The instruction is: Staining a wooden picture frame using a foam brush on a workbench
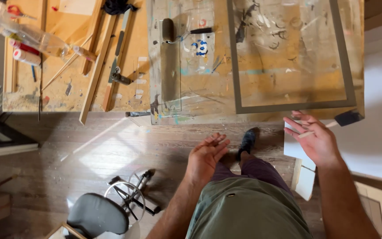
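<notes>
— Pinched, with the right grip (315, 139), the thin wooden handle of a foam brush (348, 117); fingers only half curled, thumb barely pressing.

— And with the left grip (206, 155)?

— Held nothing. Spread loosely, palm turned up, over the floor (111, 150) at 9 o'clock of the right one, apart from everything.

— Had the brush where?

— Held its dark head at 2 o'clock of the right grip, at the near corner of the tabletop (76, 84); could not tell whether touching. Sat just below the grey-bordered sheet (288, 107) at 12 o'clock.

— Looked risky?

— Probably, yes. Seemed too slack a pinch for so slim a handle: could have slipped and dropped onto the white boards (305, 179) leaning at 6 o'clock, or onto the floor.

— Anything else?

— Could have knocked the head against the grey border or the corner, being so near, and smeared any paint carried on the foam; could not tell whether wet or dry.

— And the roller (168, 30)?

— Lay well off at 11 o'clock; posed no trouble. Could perhaps have caught a heel on the stool (97, 214) at 7 o'clock, if stepping back.
</notes>
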